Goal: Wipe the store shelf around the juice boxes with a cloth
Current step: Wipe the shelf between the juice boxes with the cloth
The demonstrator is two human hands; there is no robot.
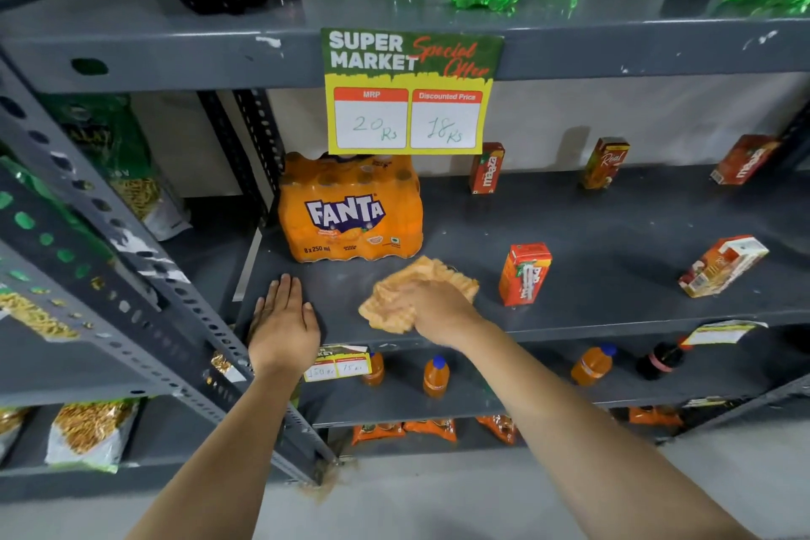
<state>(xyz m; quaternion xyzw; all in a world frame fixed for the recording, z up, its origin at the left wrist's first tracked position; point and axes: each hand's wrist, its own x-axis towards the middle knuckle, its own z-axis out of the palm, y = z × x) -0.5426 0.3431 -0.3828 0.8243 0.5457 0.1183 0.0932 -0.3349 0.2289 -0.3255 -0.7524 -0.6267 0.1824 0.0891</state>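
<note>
My right hand [431, 311] presses an orange cloth [420, 283] flat on the grey shelf [613, 232], just in front of the Fanta pack. My left hand [282, 320] lies flat and empty at the shelf's front left edge, fingers together. A red juice box [524, 274] stands upright just right of the cloth. Another juice box [723, 265] leans at the front right. Along the back wall stand three more: a red one [486, 167], a darker one [605, 162] and a tilted red one [743, 160].
An orange Fanta multipack [350, 210] stands at the shelf's left. A price sign [410, 92] hangs from the shelf above, which carries green and dark bottles. Small orange bottles [436, 375] stand on the shelf below. Snack bags [92, 430] fill the left rack.
</note>
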